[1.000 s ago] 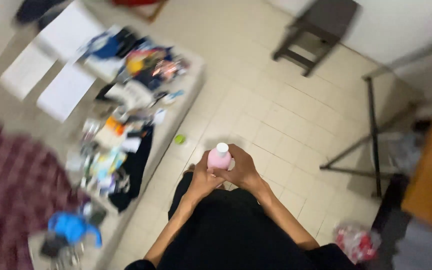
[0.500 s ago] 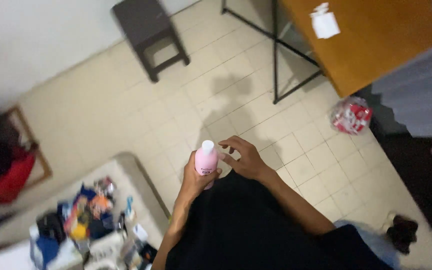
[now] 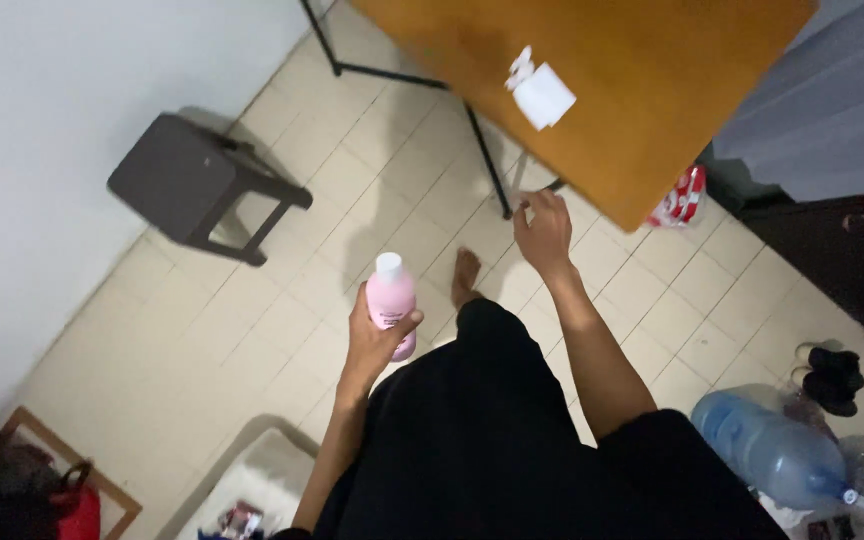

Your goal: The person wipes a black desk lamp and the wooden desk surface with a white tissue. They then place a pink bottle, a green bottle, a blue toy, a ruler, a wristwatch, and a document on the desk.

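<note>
I note left hand [image 3: 372,335] grasping pink bottle [image 3: 391,300] mid-frame; right hand [image 3: 544,228] loose, empty. One-handed grip could slip, bottle drops onto tiles.

Cream tiled floor [image 3: 252,330], white wall [image 3: 52,90], dark stool [image 3: 187,180], black-legged wooden table [image 3: 652,90], dim light

1. A dark grey plastic stool [image 3: 197,185] stands on the cream floor tiles [image 3: 252,330], upper left
2. An orange-brown wooden table [image 3: 642,90] with black metal legs fills the top, a white folded paper [image 3: 542,95] on it
3. A red-and-white plastic bag [image 3: 682,197] lies just below the table's edge
4. A large blue water bottle [image 3: 767,450] lies lower right
</note>
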